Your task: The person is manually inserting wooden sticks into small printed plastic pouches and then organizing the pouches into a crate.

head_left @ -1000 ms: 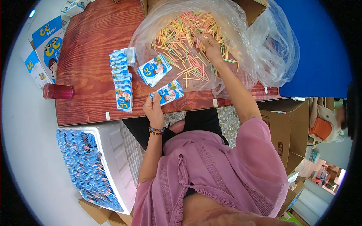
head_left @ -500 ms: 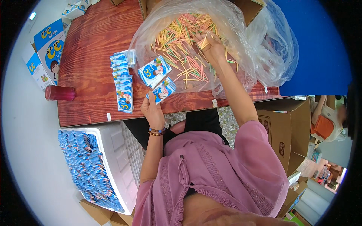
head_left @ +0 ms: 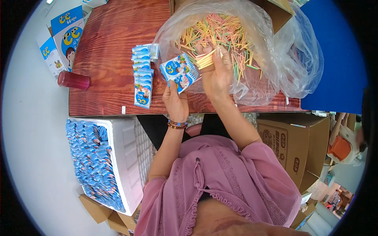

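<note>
My left hand pinches the edge of a small blue-and-white packet between thumb and fingers. Another such packet lies against its far side. In my right hand is a bundle of thin pale-yellow candy sticks, held above the near part of a clear plastic bag. Beyond that hand, loose yellow, pink and green sticks are heaped on the plastic. To the left of my left hand, several more packets overlap in a row on the wooden table.
A red-lidded cup and printed cartons are at the left. Below the table's left edge, a white foam box holds many blue packets. Cardboard boxes stand at the right, with another person beyond them.
My right hand has come out of the heap toward me and left, carrying a bundle of sticks. My left hand still holds its packet, now closer against the other packet. The whole view has shifted.
</note>
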Motion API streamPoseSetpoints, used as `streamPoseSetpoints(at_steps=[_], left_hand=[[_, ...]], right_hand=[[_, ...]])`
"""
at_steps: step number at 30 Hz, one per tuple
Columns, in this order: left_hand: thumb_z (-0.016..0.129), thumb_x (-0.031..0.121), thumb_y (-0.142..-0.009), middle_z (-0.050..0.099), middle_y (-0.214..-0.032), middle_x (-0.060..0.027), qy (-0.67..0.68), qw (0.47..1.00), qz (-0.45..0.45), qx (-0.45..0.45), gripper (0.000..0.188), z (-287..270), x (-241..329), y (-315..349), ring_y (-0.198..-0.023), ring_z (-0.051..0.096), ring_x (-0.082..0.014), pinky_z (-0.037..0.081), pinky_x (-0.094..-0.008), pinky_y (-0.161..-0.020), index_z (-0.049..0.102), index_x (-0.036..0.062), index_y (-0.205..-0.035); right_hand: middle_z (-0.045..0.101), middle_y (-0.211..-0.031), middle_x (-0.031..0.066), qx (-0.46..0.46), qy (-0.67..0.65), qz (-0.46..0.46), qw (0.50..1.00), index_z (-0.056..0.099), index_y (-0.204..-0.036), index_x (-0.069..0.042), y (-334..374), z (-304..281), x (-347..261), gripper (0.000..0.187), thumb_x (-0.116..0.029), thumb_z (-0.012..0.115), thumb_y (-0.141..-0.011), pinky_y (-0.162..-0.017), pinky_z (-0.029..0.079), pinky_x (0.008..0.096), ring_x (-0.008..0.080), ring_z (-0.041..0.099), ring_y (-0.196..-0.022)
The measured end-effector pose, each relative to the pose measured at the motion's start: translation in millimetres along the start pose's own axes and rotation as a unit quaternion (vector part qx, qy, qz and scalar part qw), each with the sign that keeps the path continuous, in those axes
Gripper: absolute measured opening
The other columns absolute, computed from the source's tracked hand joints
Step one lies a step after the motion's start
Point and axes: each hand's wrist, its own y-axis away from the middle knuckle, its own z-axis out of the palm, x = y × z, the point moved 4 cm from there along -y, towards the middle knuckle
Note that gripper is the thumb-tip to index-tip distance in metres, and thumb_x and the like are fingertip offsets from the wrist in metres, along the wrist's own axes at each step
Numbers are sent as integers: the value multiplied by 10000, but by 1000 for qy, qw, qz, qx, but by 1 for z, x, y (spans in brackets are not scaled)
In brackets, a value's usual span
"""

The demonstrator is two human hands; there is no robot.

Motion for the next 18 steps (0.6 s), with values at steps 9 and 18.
streamPoseSetpoints(at_steps=[9, 18], left_hand=[[509, 225, -987, 667, -1021, -71, 31, 998, 44, 30, 241, 8, 7, 6, -919, 627, -129, 491, -289, -832, 607, 5, -994], [509, 202, -990, 670, -953, -57, -1, 991, 118, 56, 221, 20, 18, 11, -822, 614, -98, 479, -268, -752, 604, 10, -935]], right_hand=[[590, -966, 115, 11, 48, -54, 997, 458, -1090, -33, 27, 15, 11, 123, -90, 450, -981, -868, 499, 384, 265, 591, -1022], [586, -947, 116, 16, 130, -95, 987, 454, -1066, -51, 37, 17, 8, 97, -104, 445, -985, -838, 498, 359, 202, 594, -871]])
